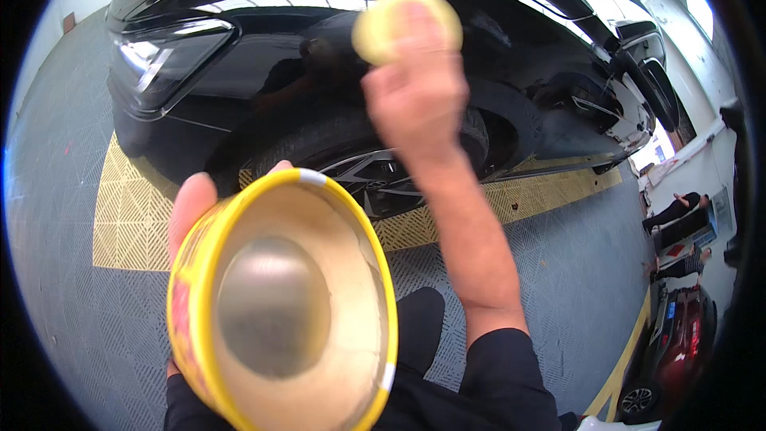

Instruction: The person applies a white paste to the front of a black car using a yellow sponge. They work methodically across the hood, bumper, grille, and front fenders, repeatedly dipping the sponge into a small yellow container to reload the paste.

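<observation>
My right hand [419, 84] holds a round yellow sponge pad [408, 27] against, or just over, the glossy black front fender [311, 72] of a car, above the wheel arch; hand and pad are motion-blurred. In my left hand [194, 200] is a round tub with a yellow rim [388, 287], tilted so that its inside faces me. The tub's walls are cream-coloured inside, with a grey, shiny round area [272, 305] at the bottom. Behind the tub shows part of the front wheel [374, 176].
The car's headlight [173, 66] is at the left, its side mirror [643, 42] at the right. Grey floor tiles [526, 305] meet a yellow tile strip [131, 215] below the car. Two people [679, 212] are far right, near a dark red car [673, 341].
</observation>
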Action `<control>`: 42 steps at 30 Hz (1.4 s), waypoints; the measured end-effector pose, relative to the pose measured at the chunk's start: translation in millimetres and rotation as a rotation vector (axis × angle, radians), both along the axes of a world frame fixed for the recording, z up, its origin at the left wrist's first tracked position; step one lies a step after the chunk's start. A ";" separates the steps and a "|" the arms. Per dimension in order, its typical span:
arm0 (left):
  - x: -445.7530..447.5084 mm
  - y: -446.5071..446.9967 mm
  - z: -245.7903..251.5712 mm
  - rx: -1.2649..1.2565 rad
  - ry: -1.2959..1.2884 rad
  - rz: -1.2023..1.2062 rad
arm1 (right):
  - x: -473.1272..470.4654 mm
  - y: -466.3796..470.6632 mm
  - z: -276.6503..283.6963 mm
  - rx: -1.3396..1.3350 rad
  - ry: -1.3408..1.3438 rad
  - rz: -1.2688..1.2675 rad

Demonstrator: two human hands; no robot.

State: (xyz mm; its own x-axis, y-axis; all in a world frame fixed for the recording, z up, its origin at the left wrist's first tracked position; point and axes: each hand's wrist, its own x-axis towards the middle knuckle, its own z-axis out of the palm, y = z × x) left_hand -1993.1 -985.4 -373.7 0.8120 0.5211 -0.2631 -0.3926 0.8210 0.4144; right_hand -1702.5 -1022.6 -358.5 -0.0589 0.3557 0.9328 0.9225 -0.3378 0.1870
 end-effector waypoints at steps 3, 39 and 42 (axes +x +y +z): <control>8.5 10.2 7.6 -0.524 -0.512 -0.272 | 20.9 -2.9 -44.8 -0.252 -0.017 0.123; -86.8 122.7 -360.9 0.094 -0.104 -0.099 | -12.9 127.8 24.4 -0.205 0.000 0.142; -96.6 132.7 -372.3 0.071 -0.145 -0.089 | -47.0 166.4 36.4 -0.344 -0.067 0.231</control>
